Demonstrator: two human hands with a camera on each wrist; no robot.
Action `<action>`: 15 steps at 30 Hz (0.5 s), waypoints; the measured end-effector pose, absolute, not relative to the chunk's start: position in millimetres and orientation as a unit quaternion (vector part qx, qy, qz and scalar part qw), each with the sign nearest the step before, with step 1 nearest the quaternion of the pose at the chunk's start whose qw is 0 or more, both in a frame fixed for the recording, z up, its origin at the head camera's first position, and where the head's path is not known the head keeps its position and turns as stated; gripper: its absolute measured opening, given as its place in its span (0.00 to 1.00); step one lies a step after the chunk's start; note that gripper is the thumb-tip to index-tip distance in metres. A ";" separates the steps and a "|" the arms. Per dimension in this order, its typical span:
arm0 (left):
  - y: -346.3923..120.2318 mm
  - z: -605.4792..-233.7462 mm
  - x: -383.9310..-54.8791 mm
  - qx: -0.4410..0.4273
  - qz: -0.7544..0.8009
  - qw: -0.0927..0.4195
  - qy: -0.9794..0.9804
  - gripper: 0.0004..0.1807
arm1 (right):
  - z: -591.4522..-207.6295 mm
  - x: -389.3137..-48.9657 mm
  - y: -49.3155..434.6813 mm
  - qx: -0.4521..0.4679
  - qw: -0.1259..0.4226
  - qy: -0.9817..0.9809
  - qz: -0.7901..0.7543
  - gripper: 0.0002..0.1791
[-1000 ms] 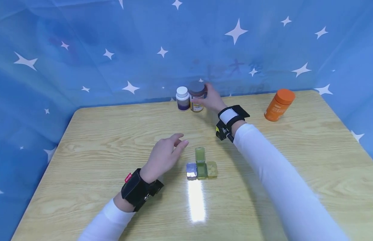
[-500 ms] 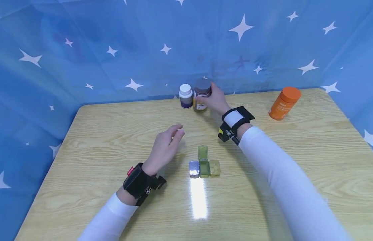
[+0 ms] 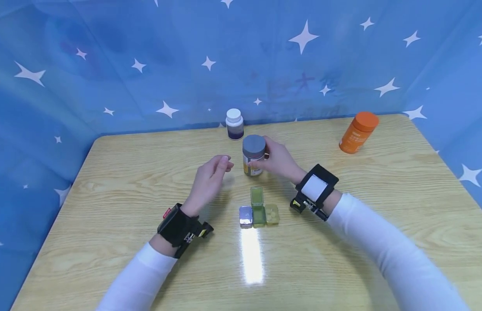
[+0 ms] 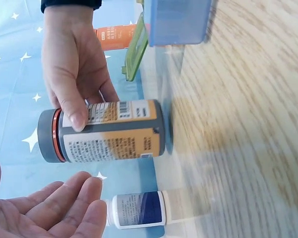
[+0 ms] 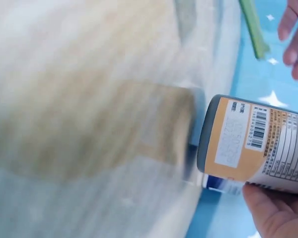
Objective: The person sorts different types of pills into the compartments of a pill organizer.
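Note:
My right hand [image 3: 281,163] grips a grey supplement bottle [image 3: 253,149] with a grey lid and an orange-and-white label, thumb on the near side. The bottle is upright, its base close over the table behind the pill box. In the left wrist view the same bottle [image 4: 114,141] shows its printed label and an orange ring under the lid. My left hand [image 3: 209,179] is just left of the bottle, fingers loosely bent and holding nothing. The small pill box has a green compartment [image 3: 259,217] with its lid raised, between a purple compartment [image 3: 246,214] and a yellow compartment [image 3: 272,214].
A white-capped bottle [image 3: 234,126] with a dark blue lower label stands at the table's back edge. Farther right is an orange bottle [image 3: 356,136] with an orange lid. A blue cloth [image 3: 147,52] with white stars hangs behind the wooden table [image 3: 120,181].
My right hand has brought the grey bottle forward from beside the white-capped bottle toward the pill box. My left hand has shifted slightly away from me, toward the back of the table.

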State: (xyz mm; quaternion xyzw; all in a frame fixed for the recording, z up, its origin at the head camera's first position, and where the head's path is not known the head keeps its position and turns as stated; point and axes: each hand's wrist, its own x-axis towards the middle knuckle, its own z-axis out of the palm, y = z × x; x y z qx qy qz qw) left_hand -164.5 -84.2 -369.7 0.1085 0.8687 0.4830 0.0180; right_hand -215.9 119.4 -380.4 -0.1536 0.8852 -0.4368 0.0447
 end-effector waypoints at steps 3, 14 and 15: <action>-82.9 -372.8 -167.5 0.112 0.486 0.012 0.866 0.25 | -385.8 -211.3 119.9 -0.153 0.044 0.888 -0.432 0.35; -69.6 -379.9 -205.3 0.209 0.578 0.068 0.786 0.68 | -391.2 -207.6 120.5 -0.151 0.044 0.885 -0.439 0.36; -66.6 -381.4 -210.4 0.215 0.580 0.080 0.782 0.68 | -391.9 -207.7 120.7 -0.152 0.045 0.885 -0.437 0.36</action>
